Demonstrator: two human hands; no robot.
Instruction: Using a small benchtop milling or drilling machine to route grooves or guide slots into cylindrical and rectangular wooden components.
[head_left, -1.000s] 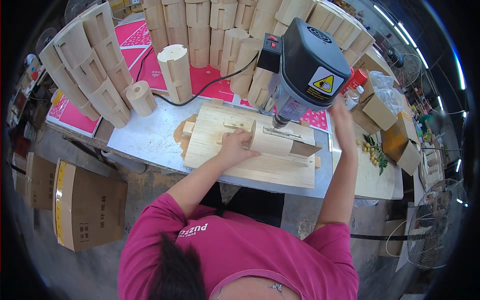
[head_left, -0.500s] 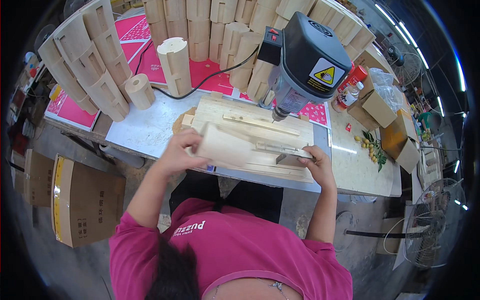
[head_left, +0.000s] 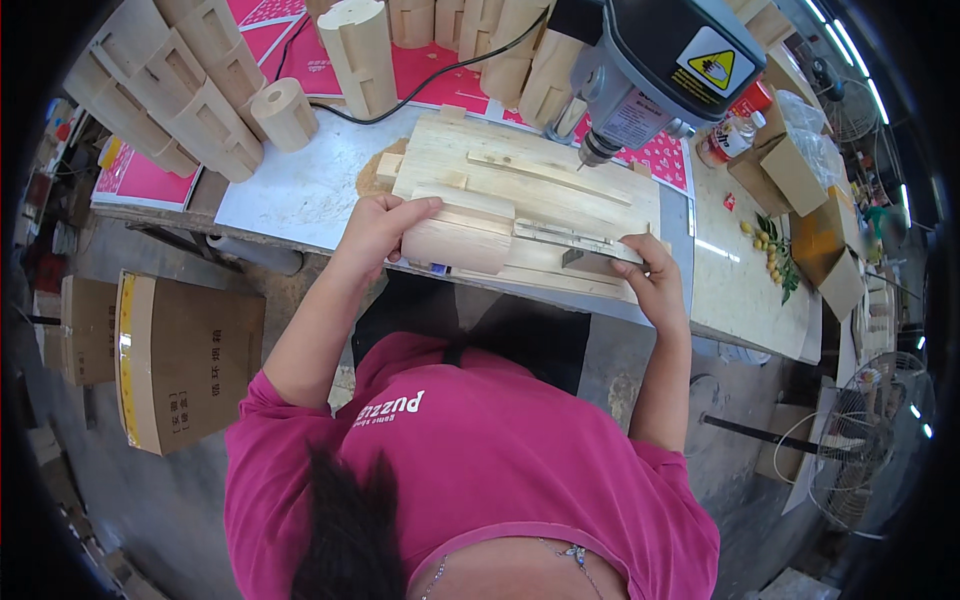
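My left hand (head_left: 380, 228) grips a rounded pale wooden block (head_left: 463, 236) at the near left corner of a flat wooden jig board (head_left: 540, 190). My right hand (head_left: 648, 278) rests on the board's near right edge, fingers curled over thin wooden strips (head_left: 580, 240). The drill press head (head_left: 660, 60) hangs above the board's far right, its bit (head_left: 584, 158) raised clear of the wood.
Stacks of curved wooden blocks (head_left: 170, 90) line the far left and back of the metal table (head_left: 290, 190). An upright block (head_left: 358, 50) and a round one (head_left: 283, 112) stand behind. Cardboard boxes (head_left: 180, 360) sit on the floor left; boxes (head_left: 790, 170) and fans at right.
My right hand came down from the drill press to the board's near edge. My left hand pulled the rounded block from under the drill toward the board's near left corner.
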